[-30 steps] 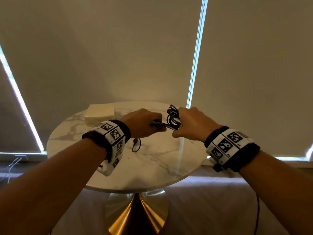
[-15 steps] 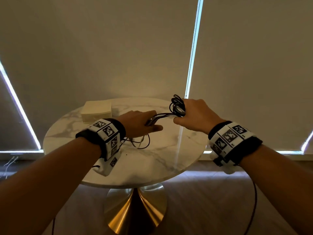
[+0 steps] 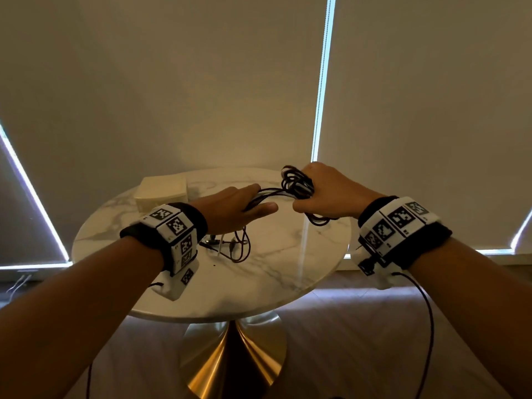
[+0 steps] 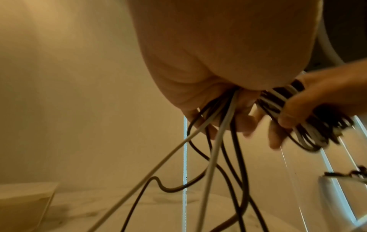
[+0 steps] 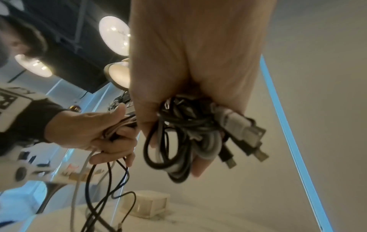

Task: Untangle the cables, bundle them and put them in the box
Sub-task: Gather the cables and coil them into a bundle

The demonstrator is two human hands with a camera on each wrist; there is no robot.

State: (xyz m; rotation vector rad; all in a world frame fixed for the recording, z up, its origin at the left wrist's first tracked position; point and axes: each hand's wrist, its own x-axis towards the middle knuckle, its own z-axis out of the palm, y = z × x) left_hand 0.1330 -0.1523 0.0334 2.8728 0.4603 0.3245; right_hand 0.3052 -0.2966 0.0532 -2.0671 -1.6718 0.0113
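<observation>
A: Right hand?
B: Fingers curled tight round the coiled cable bundle, black and white loops, USB plugs sticking out past the fingers on the far side

A: Left hand?
B: Closed round the loose cable strands running straight across from the bundle; below that grip the strands hung down onto the marble table, ends lying under the left wrist

A: Hands touching?
B: No, just beside each other, both held above the tabletop

A: Box?
B: Cream box sat on the table beyond the left hand, well apart from the bundle, no cable in it that I could see
</observation>
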